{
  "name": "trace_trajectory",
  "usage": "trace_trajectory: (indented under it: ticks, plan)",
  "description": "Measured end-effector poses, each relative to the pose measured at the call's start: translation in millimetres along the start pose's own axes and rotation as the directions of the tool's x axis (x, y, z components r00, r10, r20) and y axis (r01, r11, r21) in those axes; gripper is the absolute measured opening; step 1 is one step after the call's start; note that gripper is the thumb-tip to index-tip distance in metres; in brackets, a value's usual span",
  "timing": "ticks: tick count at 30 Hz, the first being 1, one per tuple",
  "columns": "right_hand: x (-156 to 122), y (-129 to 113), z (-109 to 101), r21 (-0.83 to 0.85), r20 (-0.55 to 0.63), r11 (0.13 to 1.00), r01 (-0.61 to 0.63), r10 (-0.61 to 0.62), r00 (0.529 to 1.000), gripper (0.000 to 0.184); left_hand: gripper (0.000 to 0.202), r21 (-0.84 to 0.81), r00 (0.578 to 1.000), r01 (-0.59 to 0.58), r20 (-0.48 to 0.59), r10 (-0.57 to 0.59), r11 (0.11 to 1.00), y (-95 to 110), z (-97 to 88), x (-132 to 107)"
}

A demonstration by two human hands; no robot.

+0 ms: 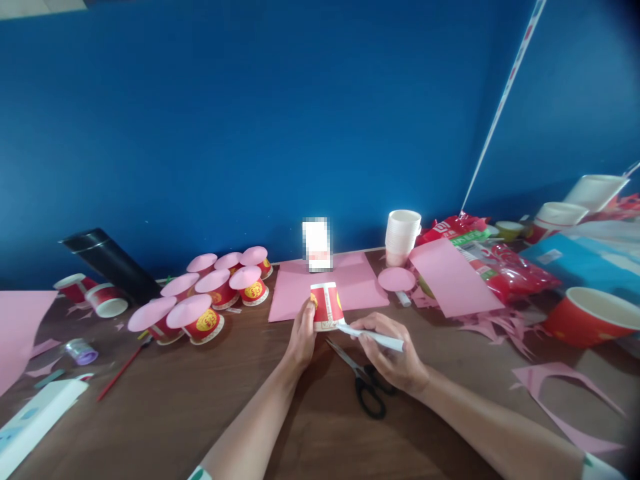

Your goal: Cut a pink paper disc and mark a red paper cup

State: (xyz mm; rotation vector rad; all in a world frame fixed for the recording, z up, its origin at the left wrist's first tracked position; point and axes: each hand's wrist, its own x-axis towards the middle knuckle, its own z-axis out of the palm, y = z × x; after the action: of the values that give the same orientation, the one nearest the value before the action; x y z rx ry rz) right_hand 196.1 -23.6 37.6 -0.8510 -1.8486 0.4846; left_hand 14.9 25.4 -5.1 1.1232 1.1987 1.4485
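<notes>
My left hand [302, 335] grips an upside-down red paper cup [326, 306] standing on the brown table [200, 407]. My right hand [393, 357] is closed on a white stick-like tool [373, 336], perhaps a glue stick, its tip touching the cup's lower rim. Black scissors [361, 380] lie on the table just below both hands. A pink paper sheet [325, 283] lies behind the cup, and a cut pink paper circle [397, 279] sits to its right.
Several upside-down red cups topped with pink circles [215, 297] cluster at the left. A stack of white cups [401, 237] stands by the blue wall. Another pink sheet [453, 277], red packaging [493, 267], a red bowl [590, 317], pink scraps [560, 393] and a black cylinder [113, 263] surround the work area.
</notes>
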Motion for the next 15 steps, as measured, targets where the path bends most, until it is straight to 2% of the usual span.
trace_trajectory:
  ticks: [7, 10, 12, 15]
  plan:
    - [1.1, -1.0, 0.4, -0.011, 0.012, 1.0, 0.023, -0.023, 1.0, 0.017, 0.034, 0.127, 0.998, -0.059, 0.037, 0.055, 0.99, 13.3, 0.4, -3.9]
    - [1.7, -0.6, 1.4, -0.028, 0.011, 0.999, 0.025, -0.024, 1.0, 0.016, 0.036, 0.19, 0.993, -0.093, 0.088, 0.078, 0.977, 18.7, 1.0, -5.5]
    - [1.8, 0.2, 2.3, -0.041, 0.015, 0.998, 0.039, -0.038, 0.999, 0.016, 0.037, 0.185, 0.992, -0.095, 0.102, 0.077, 0.978, 20.3, 2.6, -6.1]
    - [1.0, 1.5, 2.8, -0.009, 0.018, 0.997, 0.078, -0.078, 0.997, 0.017, 0.037, 0.128, 0.997, -0.057, 0.059, 0.05, 0.99, 19.2, 6.3, -6.2]
